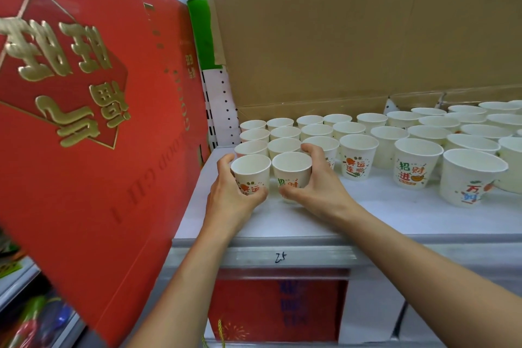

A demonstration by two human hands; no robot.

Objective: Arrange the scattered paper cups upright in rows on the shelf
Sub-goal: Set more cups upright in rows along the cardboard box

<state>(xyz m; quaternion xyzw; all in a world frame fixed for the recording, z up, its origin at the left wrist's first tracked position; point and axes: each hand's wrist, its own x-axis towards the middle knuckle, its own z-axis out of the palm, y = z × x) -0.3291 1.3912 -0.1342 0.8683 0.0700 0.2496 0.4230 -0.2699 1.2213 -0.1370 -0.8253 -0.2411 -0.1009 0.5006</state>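
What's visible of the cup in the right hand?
The right-hand cup is white paper, tapered, rolled rim, empty and upright, green and orange characters printed on its side. The right hand grips it, fingers behind, thumb across the front hiding its base. It is at the front of the white shelf, beside the left-hand cup; contact unclear.

The paper cups (358, 156) look matt white outside, with colour-printed sides. At the upper right, the cardboard box (339, 45) is plain brown and dull. On the left, the red gift box (84, 127) has embossed, shiny gold lettering. The shelf (395, 215) is smooth white, edged in brushed metal.
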